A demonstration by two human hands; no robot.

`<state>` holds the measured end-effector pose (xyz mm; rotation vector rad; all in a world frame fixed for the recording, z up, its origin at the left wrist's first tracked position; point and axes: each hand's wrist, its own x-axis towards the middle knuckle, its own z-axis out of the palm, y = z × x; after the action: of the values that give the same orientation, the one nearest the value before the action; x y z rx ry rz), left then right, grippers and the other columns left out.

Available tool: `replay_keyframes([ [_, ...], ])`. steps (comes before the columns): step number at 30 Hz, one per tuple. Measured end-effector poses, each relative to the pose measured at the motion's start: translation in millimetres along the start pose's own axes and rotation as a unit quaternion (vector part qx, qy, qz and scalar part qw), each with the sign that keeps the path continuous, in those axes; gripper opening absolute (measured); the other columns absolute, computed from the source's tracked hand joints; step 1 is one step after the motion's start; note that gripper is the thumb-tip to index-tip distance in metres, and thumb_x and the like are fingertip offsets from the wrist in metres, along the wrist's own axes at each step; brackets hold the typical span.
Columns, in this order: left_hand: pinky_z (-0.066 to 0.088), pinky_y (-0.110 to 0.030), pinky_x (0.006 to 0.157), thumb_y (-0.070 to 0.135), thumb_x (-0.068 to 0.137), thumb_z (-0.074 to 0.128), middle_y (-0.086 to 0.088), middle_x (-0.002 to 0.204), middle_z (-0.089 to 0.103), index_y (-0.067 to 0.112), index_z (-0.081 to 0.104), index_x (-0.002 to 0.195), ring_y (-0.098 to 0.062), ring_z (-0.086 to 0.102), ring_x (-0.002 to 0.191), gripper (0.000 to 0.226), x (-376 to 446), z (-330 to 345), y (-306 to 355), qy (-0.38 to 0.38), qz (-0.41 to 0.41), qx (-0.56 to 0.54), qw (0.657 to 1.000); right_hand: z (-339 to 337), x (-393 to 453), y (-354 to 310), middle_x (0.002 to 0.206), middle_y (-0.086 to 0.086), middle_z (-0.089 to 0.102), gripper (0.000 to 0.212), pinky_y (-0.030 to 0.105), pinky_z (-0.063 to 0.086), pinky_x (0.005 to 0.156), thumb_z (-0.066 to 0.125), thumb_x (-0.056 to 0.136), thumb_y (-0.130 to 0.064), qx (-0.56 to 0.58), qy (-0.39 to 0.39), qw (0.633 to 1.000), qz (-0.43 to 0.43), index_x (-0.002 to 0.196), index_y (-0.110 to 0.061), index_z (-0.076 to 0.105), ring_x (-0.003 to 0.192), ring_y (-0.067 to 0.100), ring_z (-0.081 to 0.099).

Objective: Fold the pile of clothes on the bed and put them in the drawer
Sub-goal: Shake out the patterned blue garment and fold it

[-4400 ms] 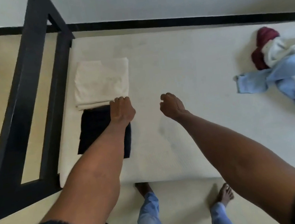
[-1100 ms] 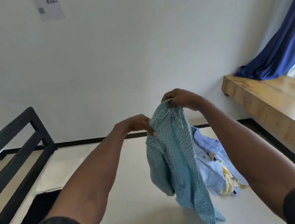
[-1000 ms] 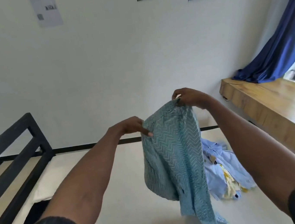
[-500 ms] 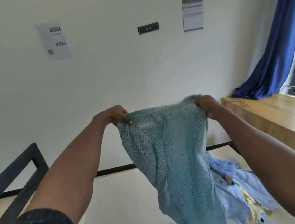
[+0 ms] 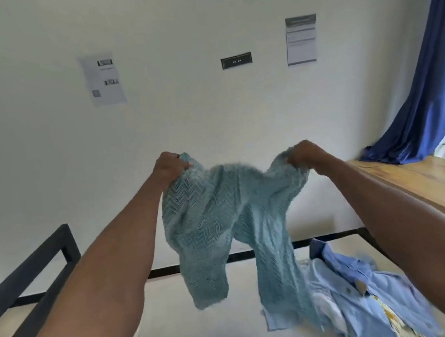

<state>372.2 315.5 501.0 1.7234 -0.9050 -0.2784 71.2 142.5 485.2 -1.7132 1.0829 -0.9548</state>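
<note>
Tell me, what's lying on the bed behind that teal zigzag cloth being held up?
Behind the teal cloth lies a heap of unfolded clothes, mostly light blue shirts with something white and yellow. The cloth's hanging end covers the heap's left edge, so what lies there is hidden.

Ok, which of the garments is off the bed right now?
The teal zigzag-patterned garment, held up by the left hand and right hand. The light blue shirt lies crumpled on the mattress.

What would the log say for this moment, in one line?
step: shaking out garment | left hand: grips teal trousers | right hand: grips same | hanging above bed | unfolded pile: beside
</note>
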Motion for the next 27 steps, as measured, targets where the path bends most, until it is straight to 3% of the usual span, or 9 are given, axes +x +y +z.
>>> replay_keyframes([
  [2, 0.049, -0.03, 0.077, 0.024, 0.084, 0.077, -0.011, 0.095, 0.069, 0.005, 0.068, 0.085, -0.025, 0.061, 0.088, 0.021, -5.0, 1.2, -0.3, 0.016, -0.007, -0.022, 1.0, 4.2, -3.4, 8.4, 0.08, 0.006, 0.057, 0.002, 0.024, 0.043, 0.063, 0.063, 0.09, -0.007, 0.042, 0.032, 0.999, 0.006, 0.09, -0.009, 0.063, 0.074, 0.019, 0.054],
  [4, 0.052, -0.04, 0.089, 0.025, 0.081, 0.079, -0.018, 0.116, 0.068, -0.008, 0.066, 0.109, -0.034, 0.062, 0.111, 0.045, -5.8, 3.8, -6.6, 0.03, -0.018, -0.014, 0.999, 5.3, -2.4, 17.2, 0.076, 0.006, 0.054, 0.014, 0.027, 0.042, 0.058, 0.065, 0.088, -0.006, 0.047, 0.064, 0.997, 0.025, 0.077, -0.01, 0.057, 0.065, 0.018, 0.052],
  [7, 0.054, -0.034, 0.061, 0.019, 0.078, 0.082, -0.017, 0.082, 0.071, -0.004, 0.071, 0.085, -0.027, 0.069, 0.082, 0.027, -15.9, 13.0, -21.1, 0.058, -0.051, 0.037, 0.996, 15.5, -12.5, 37.3, 0.079, 0.001, 0.054, 0.023, 0.022, 0.044, 0.056, 0.066, 0.088, -0.012, 0.02, 0.064, 0.994, 0.091, 0.073, -0.019, 0.05, 0.063, 0.011, 0.049],
  [10, 0.048, -0.027, 0.044, 0.012, 0.073, 0.086, -0.01, 0.054, 0.061, -0.003, 0.07, 0.076, -0.018, 0.054, 0.042, 0.022, -28.5, 34.1, -37.8, 0.017, -0.15, 0.007, 0.988, 32.4, -24.3, 64.4, 0.076, -0.003, 0.049, 0.027, 0.015, 0.044, 0.043, 0.059, 0.092, -0.012, 0.028, 0.064, 0.99, 0.124, 0.07, -0.021, 0.045, 0.062, 0.009, 0.046],
  [12, 0.053, -0.03, 0.054, 0.01, 0.069, 0.088, -0.01, 0.066, 0.064, -0.003, 0.07, 0.079, -0.019, 0.057, 0.051, 0.025, -40.0, 58.5, -60.7, -0.018, -0.199, -0.013, 0.98, 54.3, -36.7, 87.2, 0.074, -0.004, 0.047, 0.029, 0.011, 0.04, 0.036, 0.059, 0.093, -0.012, 0.029, 0.045, 0.985, 0.161, 0.069, -0.021, 0.045, 0.061, 0.009, 0.045],
  [14, 0.052, -0.031, 0.063, 0.013, 0.068, 0.089, -0.012, 0.084, 0.07, -0.004, 0.071, 0.09, -0.021, 0.062, 0.067, 0.033, -62.1, 85.4, -84.3, -0.051, -0.219, -0.017, 0.974, 79.9, -54.3, 114.1, 0.07, 0.0, 0.055, 0.025, 0.019, 0.046, 0.046, 0.068, 0.088, -0.008, 0.051, 0.056, 0.977, 0.2, 0.068, -0.015, 0.055, 0.058, 0.012, 0.051],
  [18, 0.047, -0.03, 0.064, 0.003, 0.077, 0.08, -0.008, 0.071, 0.059, 0.006, 0.063, 0.073, -0.02, 0.054, 0.065, 0.018, -113.9, 134.4, -119.9, -0.116, -0.207, -0.05, 0.97, 118.4, -89.3, 151.0, 0.051, 0.003, 0.053, 0.035, 0.019, 0.035, 0.039, 0.061, 0.086, 0.007, 0.113, 0.03, 0.965, 0.236, 0.054, -0.008, 0.064, 0.04, 0.009, 0.045],
  [23, 0.056, -0.047, 0.085, 0.0, 0.083, 0.074, -0.019, 0.09, 0.065, 0.005, 0.062, 0.079, -0.027, 0.062, 0.081, 0.014, -149.1, 167.4, -151.4, -0.163, -0.196, -0.118, 0.96, 138.1, -124.3, 172.3, 0.064, 0.01, 0.059, 0.023, 0.03, 0.051, 0.054, 0.063, 0.083, 0.009, 0.105, -0.018, 0.979, 0.172, 0.065, -0.005, 0.063, 0.059, 0.021, 0.057],
  [27, 0.059, -0.033, 0.065, -0.006, 0.081, 0.072, -0.013, 0.077, 0.066, 0.005, 0.064, 0.079, -0.023, 0.063, 0.065, 0.014, -163.2, 174.9, -152.1, -0.152, -0.191, -0.17, 0.955, 144.3, -143.8, 177.9, 0.063, 0.004, 0.065, 0.015, 0.031, 0.053, 0.06, 0.079, 0.077, -0.003, 0.114, 0.013, 0.985, 0.127, 0.068, -0.01, 0.069, 0.06, 0.016, 0.06],
])
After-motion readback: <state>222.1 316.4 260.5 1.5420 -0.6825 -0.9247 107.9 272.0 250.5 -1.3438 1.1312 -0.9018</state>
